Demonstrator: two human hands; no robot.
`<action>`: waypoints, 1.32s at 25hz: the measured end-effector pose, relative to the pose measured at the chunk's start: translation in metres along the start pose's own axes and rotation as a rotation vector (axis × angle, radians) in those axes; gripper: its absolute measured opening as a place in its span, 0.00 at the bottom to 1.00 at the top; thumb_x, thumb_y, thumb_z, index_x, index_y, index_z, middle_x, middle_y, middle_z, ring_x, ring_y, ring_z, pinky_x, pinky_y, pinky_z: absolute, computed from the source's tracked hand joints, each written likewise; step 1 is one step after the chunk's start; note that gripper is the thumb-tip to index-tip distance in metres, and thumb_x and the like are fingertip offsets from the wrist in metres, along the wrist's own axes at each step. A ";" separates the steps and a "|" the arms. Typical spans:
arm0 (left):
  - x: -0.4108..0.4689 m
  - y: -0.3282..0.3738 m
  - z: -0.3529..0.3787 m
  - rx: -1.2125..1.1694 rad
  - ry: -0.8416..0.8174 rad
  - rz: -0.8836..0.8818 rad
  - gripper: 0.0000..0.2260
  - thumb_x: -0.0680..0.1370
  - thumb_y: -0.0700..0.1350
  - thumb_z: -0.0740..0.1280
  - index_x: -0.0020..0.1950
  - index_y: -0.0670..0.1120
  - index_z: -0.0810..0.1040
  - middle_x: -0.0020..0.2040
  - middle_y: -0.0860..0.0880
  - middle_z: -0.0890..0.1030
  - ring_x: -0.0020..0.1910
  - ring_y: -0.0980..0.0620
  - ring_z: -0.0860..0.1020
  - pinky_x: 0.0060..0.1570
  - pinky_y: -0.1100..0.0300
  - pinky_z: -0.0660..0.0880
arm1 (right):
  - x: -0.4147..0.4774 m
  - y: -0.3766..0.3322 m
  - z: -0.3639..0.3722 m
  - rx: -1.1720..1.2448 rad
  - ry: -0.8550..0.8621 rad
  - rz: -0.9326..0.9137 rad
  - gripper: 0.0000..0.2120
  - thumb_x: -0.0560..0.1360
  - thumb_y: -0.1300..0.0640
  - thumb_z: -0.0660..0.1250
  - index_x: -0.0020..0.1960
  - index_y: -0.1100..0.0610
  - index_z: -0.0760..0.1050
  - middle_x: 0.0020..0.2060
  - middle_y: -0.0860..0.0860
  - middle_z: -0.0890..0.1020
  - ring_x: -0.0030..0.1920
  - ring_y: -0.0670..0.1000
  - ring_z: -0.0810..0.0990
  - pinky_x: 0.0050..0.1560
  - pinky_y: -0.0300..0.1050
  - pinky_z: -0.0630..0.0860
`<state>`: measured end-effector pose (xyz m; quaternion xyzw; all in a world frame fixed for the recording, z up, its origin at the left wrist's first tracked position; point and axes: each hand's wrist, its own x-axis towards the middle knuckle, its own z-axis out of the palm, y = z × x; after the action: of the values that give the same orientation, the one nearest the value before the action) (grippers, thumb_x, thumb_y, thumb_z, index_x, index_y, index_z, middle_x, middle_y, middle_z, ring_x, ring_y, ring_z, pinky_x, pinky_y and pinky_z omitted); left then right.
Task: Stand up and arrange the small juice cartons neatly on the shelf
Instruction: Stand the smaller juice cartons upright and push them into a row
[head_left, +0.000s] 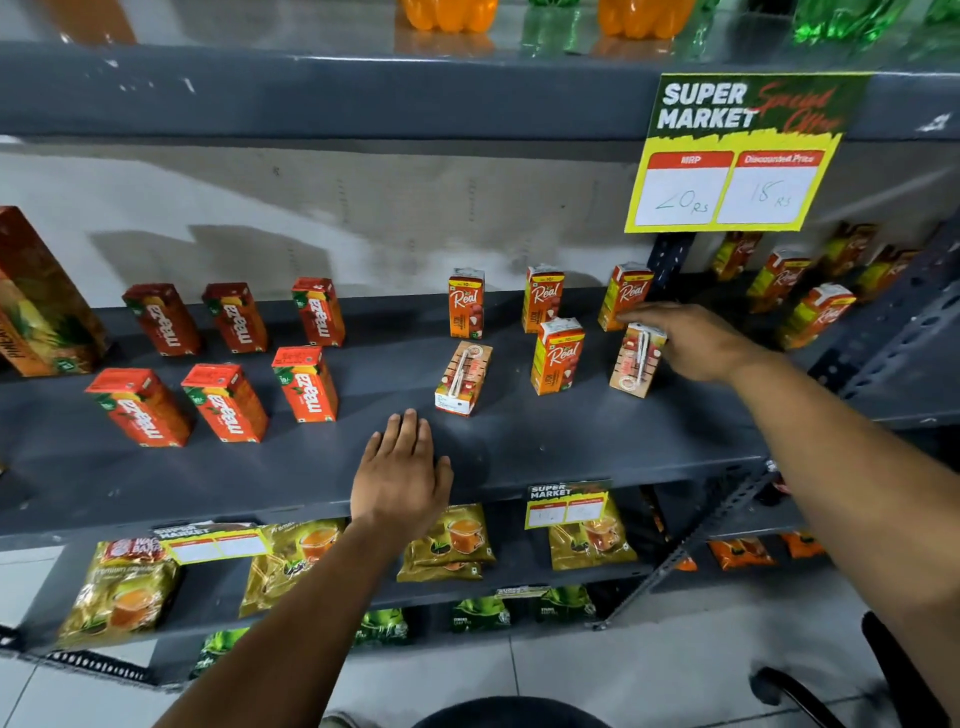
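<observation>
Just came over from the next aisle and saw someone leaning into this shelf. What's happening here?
A person is tidying small juice cartons on a grey shelf. The right hand reaches to a Real carton in the front row that stands with its straw side facing out. The left hand lies flat on the shelf, holding nothing. Another Real carton also shows its straw side. The six Maaza cartons stand in two rows.

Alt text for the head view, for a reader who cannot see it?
A person's right hand touches a small Real juice carton on a grey shelf, while the left hand rests flat near its front edge. Red Maaza cartons stand left.
</observation>
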<state>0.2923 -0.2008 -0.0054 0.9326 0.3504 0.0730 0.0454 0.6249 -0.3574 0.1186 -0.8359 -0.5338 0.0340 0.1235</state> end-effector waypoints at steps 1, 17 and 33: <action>0.000 0.000 0.000 0.001 -0.001 0.004 0.28 0.80 0.56 0.46 0.75 0.40 0.57 0.77 0.43 0.56 0.75 0.46 0.51 0.73 0.51 0.49 | -0.001 0.004 0.000 -0.014 -0.020 -0.008 0.34 0.69 0.76 0.60 0.70 0.50 0.71 0.71 0.53 0.71 0.70 0.55 0.70 0.70 0.48 0.66; -0.001 0.001 -0.004 0.042 -0.030 0.013 0.28 0.81 0.56 0.45 0.76 0.41 0.53 0.78 0.44 0.52 0.76 0.47 0.48 0.73 0.52 0.47 | 0.002 0.004 -0.011 0.114 -0.065 0.165 0.21 0.71 0.52 0.74 0.63 0.53 0.77 0.63 0.56 0.79 0.62 0.55 0.76 0.60 0.44 0.70; 0.002 -0.030 -0.016 0.060 -0.100 0.053 0.30 0.80 0.60 0.44 0.76 0.43 0.48 0.78 0.46 0.49 0.76 0.49 0.45 0.73 0.52 0.45 | 0.016 -0.104 -0.017 0.076 0.426 -0.274 0.13 0.77 0.54 0.66 0.60 0.57 0.78 0.55 0.58 0.80 0.56 0.58 0.78 0.57 0.46 0.71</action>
<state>0.2720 -0.1764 0.0065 0.9450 0.3250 0.0168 0.0331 0.5431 -0.3047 0.1613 -0.7388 -0.6025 -0.1397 0.2677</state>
